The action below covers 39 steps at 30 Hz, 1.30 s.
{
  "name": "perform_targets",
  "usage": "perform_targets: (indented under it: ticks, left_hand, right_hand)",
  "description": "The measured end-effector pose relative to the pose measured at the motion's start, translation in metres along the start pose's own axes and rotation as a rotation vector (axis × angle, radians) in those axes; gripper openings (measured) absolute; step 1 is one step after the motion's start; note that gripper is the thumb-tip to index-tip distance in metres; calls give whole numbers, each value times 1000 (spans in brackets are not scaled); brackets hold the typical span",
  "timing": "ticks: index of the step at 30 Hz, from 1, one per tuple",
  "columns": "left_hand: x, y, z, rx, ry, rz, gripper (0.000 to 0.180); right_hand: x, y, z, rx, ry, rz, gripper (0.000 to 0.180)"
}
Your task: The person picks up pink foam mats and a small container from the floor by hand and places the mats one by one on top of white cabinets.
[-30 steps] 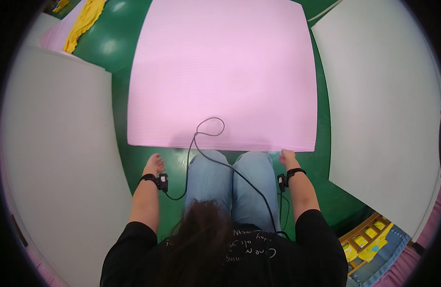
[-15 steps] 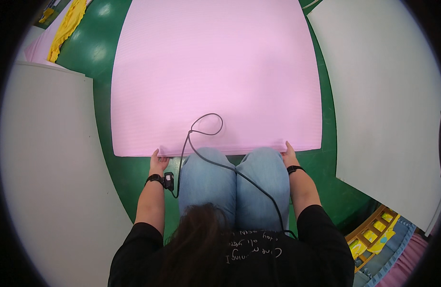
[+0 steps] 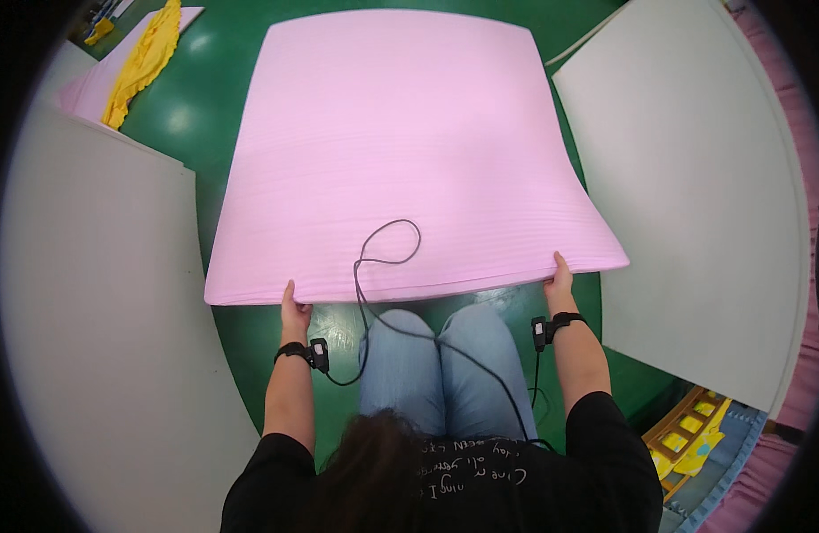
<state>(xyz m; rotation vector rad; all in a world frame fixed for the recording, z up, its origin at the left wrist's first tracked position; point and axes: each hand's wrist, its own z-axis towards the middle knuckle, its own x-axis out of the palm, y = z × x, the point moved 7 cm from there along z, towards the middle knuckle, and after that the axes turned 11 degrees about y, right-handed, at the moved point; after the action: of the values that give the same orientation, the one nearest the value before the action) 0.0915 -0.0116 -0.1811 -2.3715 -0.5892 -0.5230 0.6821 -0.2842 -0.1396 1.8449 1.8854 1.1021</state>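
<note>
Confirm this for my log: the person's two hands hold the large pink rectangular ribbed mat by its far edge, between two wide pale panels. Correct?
The edge is wrong: the head view shows the left hand and right hand holding the large pink rectangular ribbed mat by its near edge. The rest stands.

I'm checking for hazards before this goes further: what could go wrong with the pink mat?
The black cable crosses in front of the near edge of the pink mat, so it might snag. The mat's near right corner overlaps the right-hand pale panel in view and could bump it. The left hand and right hand grip only that edge, which might slip.
</note>
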Motion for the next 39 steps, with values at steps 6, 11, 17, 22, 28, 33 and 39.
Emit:
perform_targets:
  ticks: [6,11,17,22,28,33,39]
  left_hand:
    - [33,-76,-73,23,43,-14,27]
    - [27,-106,-135,-184,-88,-64,37]
    - [-46,-120,-234,-244,-345,-350,27]
    - [-87,-101,-319,-265,-385,-562,21]
    - [-72,-144,-349,-388,-215,-445,22]
    - [-24,-177,-333,-483,34,-423,27]
    - [120,-276,-308,261,564,240,30]
  right_hand:
    - [155,123,-99,-372,181,-291,50]
    - [267,180,-194,-505,268,-367,47]
    - [415,205,-354,-585,425,-667,42]
    - [470,215,-438,-616,570,-789,39]
    - [499,251,-524,-678,703,-775,37]
    - [495,306,-574,-765,693,-649,35]
    - [435,400,-620,-863,545,-391,35]
